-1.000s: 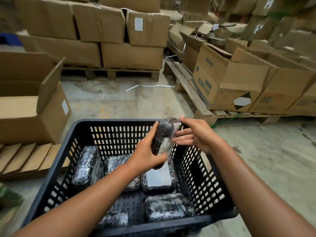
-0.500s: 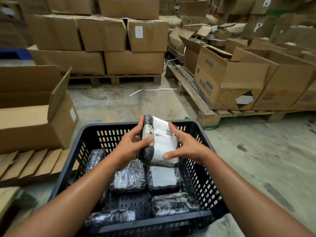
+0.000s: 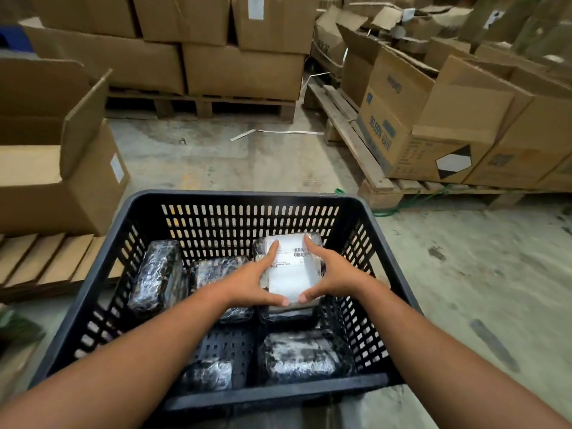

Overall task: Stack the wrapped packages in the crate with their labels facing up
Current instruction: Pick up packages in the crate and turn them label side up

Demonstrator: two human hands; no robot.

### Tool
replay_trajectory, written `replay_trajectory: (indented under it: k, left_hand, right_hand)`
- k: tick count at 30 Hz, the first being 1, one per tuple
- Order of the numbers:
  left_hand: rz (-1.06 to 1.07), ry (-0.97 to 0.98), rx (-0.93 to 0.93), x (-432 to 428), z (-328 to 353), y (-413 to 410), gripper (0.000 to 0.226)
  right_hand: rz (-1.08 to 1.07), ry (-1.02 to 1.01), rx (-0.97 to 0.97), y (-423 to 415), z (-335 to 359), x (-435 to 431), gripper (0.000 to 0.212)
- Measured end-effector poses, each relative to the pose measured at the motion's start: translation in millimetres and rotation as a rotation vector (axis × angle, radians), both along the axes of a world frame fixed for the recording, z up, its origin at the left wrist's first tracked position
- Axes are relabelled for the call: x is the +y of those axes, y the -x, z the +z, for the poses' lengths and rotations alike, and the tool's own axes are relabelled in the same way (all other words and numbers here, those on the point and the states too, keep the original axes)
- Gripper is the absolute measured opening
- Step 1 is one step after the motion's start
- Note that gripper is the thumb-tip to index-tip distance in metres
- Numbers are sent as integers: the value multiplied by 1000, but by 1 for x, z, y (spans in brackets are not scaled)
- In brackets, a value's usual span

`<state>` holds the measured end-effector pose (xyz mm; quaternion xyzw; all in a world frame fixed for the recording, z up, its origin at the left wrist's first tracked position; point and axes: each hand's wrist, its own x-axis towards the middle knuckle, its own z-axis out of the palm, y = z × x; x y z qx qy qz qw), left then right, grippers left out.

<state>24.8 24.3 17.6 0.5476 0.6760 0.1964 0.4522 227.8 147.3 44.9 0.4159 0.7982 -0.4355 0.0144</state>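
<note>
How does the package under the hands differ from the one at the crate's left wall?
The held package shows a white label with a barcode facing up; the left package shows only black wrap, no label. The held package sits on top of another package at the far right; the left package leans on its side against the crate wall. The left hand and right hand touch the held one; nothing touches the left one. Both have shiny plastic wrap.
</note>
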Motion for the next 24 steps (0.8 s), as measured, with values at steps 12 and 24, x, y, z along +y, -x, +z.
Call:
replay_trajectory:
  k: [12, 24]
  left_hand:
    - [98, 68, 278, 22, -30, 5, 144]
    - [23, 38, 345, 20, -14, -1, 131]
  right_hand:
    - [31, 52, -186, 16, -28, 22, 139]
    - [120, -74, -273, 13, -7, 14, 139]
